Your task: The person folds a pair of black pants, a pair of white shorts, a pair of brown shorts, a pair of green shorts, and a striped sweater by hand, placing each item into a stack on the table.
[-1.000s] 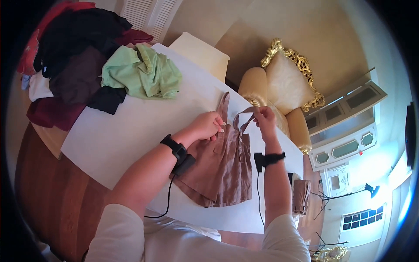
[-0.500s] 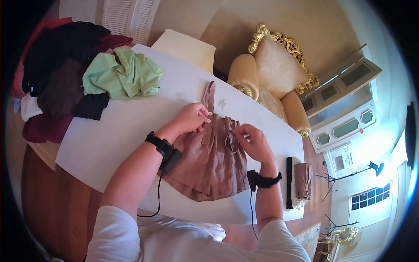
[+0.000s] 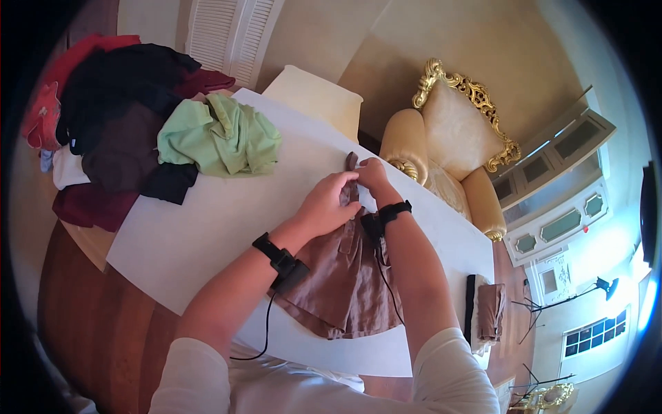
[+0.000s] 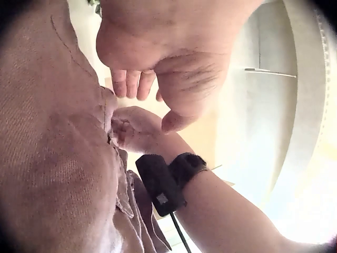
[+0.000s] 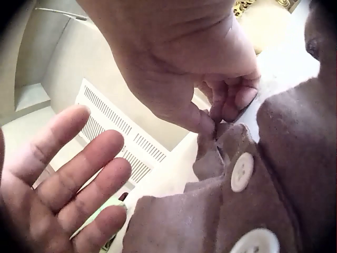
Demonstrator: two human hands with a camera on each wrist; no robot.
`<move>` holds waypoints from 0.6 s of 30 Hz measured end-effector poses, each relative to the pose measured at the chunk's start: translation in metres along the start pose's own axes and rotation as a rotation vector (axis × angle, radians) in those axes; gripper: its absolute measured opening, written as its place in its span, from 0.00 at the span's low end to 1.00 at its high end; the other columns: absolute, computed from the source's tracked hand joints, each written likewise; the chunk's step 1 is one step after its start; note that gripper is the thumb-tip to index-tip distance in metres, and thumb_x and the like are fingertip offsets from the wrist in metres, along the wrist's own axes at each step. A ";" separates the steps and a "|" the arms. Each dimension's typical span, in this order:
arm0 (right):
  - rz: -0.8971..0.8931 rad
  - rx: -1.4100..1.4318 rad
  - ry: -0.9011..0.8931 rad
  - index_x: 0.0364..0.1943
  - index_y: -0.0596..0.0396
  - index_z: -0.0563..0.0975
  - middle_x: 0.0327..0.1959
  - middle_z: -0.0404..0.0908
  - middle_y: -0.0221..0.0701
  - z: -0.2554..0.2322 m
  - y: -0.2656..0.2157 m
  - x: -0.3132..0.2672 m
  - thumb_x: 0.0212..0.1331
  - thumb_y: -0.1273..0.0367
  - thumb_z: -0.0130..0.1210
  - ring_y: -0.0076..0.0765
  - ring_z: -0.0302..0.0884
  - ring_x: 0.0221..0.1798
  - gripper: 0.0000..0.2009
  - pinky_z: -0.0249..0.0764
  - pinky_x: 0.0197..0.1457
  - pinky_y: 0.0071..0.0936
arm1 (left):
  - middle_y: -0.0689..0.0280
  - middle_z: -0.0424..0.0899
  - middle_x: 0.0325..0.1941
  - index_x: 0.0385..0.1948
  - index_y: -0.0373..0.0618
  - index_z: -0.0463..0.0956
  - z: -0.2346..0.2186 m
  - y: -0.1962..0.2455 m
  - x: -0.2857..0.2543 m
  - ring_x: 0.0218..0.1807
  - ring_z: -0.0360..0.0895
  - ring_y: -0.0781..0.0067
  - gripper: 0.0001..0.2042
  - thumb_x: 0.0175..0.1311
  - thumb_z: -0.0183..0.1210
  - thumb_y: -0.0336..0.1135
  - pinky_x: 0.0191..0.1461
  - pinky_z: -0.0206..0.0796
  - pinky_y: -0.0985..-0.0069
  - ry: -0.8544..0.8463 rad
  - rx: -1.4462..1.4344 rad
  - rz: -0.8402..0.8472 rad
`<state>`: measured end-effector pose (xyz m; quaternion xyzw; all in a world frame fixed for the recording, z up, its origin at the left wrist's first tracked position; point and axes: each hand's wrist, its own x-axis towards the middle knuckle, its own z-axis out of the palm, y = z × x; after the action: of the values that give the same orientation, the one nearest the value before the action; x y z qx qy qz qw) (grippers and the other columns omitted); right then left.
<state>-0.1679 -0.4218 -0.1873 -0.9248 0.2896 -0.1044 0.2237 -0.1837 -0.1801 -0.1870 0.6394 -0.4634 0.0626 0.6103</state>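
Observation:
A brown garment (image 3: 338,290) with shoulder straps and a flared, pleated lower part lies on the white table (image 3: 221,214). Near its top, my right hand (image 3: 372,174) pinches the brown strap (image 5: 208,158) between thumb and fingers. My left hand (image 3: 327,207) is right beside it over the waist, thumb apart from the fingers. In the right wrist view the left fingers (image 5: 87,184) show extended, with nothing between them. Two pale buttons, one of them the upper button (image 5: 242,172), sit on the brown cloth close below the pinch. The hands and forearms hide part of the waist.
A green garment (image 3: 221,138) lies at the table's far left, against a heap of dark and red clothes (image 3: 124,131). Folded clothes (image 3: 491,310) stand at the right edge. Beyond the table are a gold-framed armchair (image 3: 458,127) and a cream box-like piece (image 3: 314,100).
My right hand let the strap down by the waist, then moved up and left to the other strap beside my left hand. My left fingers have spread from their earlier pinch.

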 end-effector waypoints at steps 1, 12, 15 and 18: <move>0.027 0.138 -0.068 0.48 0.64 0.83 0.50 0.87 0.45 -0.004 0.000 0.001 0.48 0.61 0.72 0.45 0.86 0.53 0.25 0.81 0.56 0.37 | 0.48 0.71 0.74 0.75 0.39 0.62 -0.004 0.006 0.001 0.75 0.69 0.54 0.40 0.61 0.71 0.39 0.73 0.66 0.62 -0.076 -0.079 -0.134; -0.331 0.619 -0.119 0.43 0.59 0.81 0.37 0.85 0.28 -0.079 -0.052 -0.157 0.60 0.75 0.66 0.24 0.82 0.41 0.09 0.78 0.49 0.26 | 0.47 0.78 0.69 0.71 0.34 0.67 -0.005 -0.005 0.009 0.73 0.74 0.55 0.33 0.58 0.57 0.20 0.75 0.66 0.65 -0.056 -0.243 -0.226; -0.384 0.397 -0.396 0.48 0.60 0.80 0.42 0.86 0.29 -0.107 -0.052 -0.209 0.65 0.76 0.64 0.25 0.84 0.48 0.10 0.78 0.54 0.26 | 0.57 0.88 0.58 0.57 0.34 0.82 -0.018 -0.006 0.014 0.63 0.83 0.68 0.22 0.60 0.53 0.15 0.68 0.74 0.70 -0.416 -0.626 -0.409; -0.368 0.272 -0.535 0.52 0.61 0.79 0.45 0.87 0.30 -0.114 -0.040 -0.232 0.67 0.76 0.63 0.27 0.84 0.51 0.12 0.79 0.55 0.27 | 0.56 0.88 0.56 0.58 0.33 0.81 -0.036 -0.007 0.019 0.60 0.85 0.68 0.20 0.64 0.54 0.17 0.66 0.75 0.70 -0.816 -0.543 -0.381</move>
<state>-0.3731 -0.2978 -0.0826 -0.9177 0.0326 0.0655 0.3904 -0.1507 -0.1614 -0.1713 0.5036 -0.5384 -0.4258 0.5245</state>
